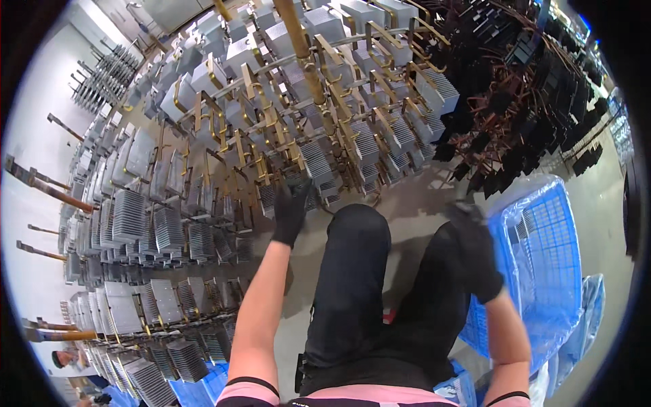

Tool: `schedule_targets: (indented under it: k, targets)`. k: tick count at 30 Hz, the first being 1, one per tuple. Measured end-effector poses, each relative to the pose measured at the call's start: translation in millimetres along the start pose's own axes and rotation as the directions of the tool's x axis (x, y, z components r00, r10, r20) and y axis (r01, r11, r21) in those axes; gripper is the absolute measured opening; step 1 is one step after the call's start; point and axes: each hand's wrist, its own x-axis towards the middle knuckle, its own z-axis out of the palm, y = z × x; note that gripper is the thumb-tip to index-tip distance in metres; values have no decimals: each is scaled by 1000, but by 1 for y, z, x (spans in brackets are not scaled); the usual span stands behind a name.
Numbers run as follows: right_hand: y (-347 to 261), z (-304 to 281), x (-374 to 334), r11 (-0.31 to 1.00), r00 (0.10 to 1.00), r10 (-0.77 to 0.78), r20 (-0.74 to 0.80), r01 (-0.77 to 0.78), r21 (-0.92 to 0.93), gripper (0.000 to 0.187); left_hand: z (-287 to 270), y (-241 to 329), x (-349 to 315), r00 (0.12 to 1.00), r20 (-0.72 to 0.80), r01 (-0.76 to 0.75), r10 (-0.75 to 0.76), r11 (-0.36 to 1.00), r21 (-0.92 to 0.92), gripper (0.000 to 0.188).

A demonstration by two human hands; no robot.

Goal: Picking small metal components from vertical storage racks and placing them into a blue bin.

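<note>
My left hand [291, 211], in a black glove, reaches up to the lowest row of a hanging rack. Its fingers close at the lower edge of a grey finned heat sink [314, 161]; the fingertips are partly hidden against the metal. More heat sinks [365, 146] hang around it on brass-coloured hooks [261, 119]. My right hand [477, 254], gloved in black too, is over my right knee beside a blue plastic basket [573, 237] lined with clear film. Motion smears its fingers, so I cannot make out whether anything is in them.
A central rack post [298, 41] rises ahead. Racks of silvery heat sinks [129, 217] crowd the left side. Black parts on a copper-coloured rack [502, 102] hang at the far right. Another blue container [456, 388] stands low by my right side. A person [64, 358] is at the lower left.
</note>
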Motion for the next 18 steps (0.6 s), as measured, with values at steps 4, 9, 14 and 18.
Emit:
schedule_targets:
  k: [4,9,14,18]
  targets:
    - [-5,76,19,980,994,-98,-36,103,168,36,8,-9,41,953,13,-291,301,908,301,28]
    - [25,130,7,952,997,61,-37,-47,304,33,12,-12,53,981,98,-190,166,923,335,20]
    - [54,143,0,944,988,150,-27,-135,300,33,12,-4,50,997,80,-40,25,981,190,17]
    - [59,143,-4,934,983,182,-23,-165,315,32,23,-7,49,995,-28,-100,99,995,-15,27]
